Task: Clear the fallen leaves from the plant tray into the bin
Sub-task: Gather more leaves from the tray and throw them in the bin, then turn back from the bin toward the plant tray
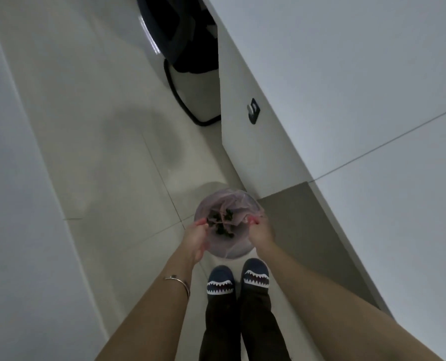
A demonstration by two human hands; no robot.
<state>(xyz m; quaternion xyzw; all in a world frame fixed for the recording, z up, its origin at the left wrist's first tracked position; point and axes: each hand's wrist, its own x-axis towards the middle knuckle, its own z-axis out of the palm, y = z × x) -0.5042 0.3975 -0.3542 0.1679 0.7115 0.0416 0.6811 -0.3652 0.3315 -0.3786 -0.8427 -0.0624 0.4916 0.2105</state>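
Observation:
A small round bin [238, 252] with a pinkish plastic liner stands on the floor just in front of my feet. Dark fallen leaves [220, 222] lie in a loose clump inside it. My left hand [195, 239] hovers over the bin's left rim, palm turned inward and fingers apart, with nothing in it. My right hand [260, 231] is over the right rim, knuckles up and fingertips curled down at the liner's edge; whether it pinches the liner is unclear. The plant tray is out of view.
A white counter [346, 87] runs along the right, with a black hook [253, 110] on its side panel. A black chair [188, 48] stands at the far end of the tiled floor [99, 139]. A white surface [13, 204] borders the left.

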